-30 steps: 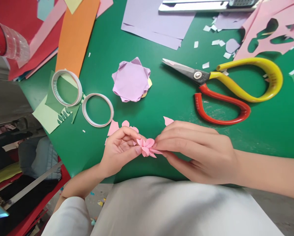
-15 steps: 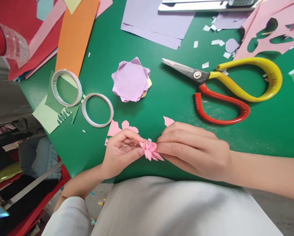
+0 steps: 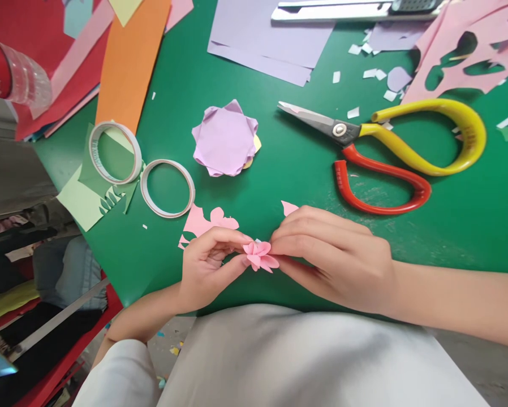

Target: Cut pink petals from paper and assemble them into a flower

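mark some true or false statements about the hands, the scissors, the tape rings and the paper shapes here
1. The left hand and right hand are both at the pink flower. True.
2. The right hand holds the scissors. False: the scissors lie on the green table.
3. One scissor handle is yellow and the other red. True.
4. The two tape rings are stacked. False: one ring lies beside the other ring.
5. The purple paper shape touches the scissors. False: bare table shows between them.
6. The orange paper lies farther left than the purple shape. True.
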Action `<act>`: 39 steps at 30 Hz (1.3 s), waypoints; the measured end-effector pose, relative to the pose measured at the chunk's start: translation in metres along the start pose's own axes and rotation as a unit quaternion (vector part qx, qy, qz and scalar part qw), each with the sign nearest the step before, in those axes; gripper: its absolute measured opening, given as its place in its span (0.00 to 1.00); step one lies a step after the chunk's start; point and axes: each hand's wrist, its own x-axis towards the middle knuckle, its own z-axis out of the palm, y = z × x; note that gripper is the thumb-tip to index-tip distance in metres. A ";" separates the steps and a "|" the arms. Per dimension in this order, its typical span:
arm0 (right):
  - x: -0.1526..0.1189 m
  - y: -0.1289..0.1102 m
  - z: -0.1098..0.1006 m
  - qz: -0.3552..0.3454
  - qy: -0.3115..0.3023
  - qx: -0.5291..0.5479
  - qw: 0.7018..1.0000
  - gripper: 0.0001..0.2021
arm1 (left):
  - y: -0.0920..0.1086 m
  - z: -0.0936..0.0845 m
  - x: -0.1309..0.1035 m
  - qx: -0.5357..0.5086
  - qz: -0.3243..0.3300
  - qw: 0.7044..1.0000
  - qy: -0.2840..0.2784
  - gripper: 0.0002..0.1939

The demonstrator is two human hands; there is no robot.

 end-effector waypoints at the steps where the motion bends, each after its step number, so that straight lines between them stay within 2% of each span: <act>1: 0.000 0.000 0.000 0.003 0.003 0.005 1.000 0.05 | 0.000 0.000 0.000 0.000 0.000 1.000 0.004 0.16; 4: -0.001 0.000 0.000 0.012 0.008 0.013 1.000 0.05 | 0.000 0.000 0.000 0.003 0.005 1.000 0.013 0.15; 11: 0.001 -0.001 0.000 0.021 0.012 0.025 0.999 0.05 | 0.002 0.001 0.005 0.005 0.032 0.999 -0.007 0.19; 22: 0.004 -0.002 -0.002 0.055 -0.005 0.085 0.995 0.04 | 0.003 0.004 0.006 -0.008 0.033 0.999 -0.004 0.20; 28: 0.005 -0.002 -0.002 0.059 -0.004 0.109 0.992 0.06 | 0.001 0.003 0.006 -0.012 0.031 0.999 -0.025 0.21; 34: 0.008 -0.002 -0.006 0.094 -0.016 0.143 0.985 0.07 | -0.003 -0.001 0.007 -0.011 0.075 0.996 -0.042 0.21; 39: 0.010 -0.003 -0.009 0.132 -0.019 0.165 0.977 0.06 | -0.005 -0.001 0.009 0.021 0.110 0.993 -0.044 0.26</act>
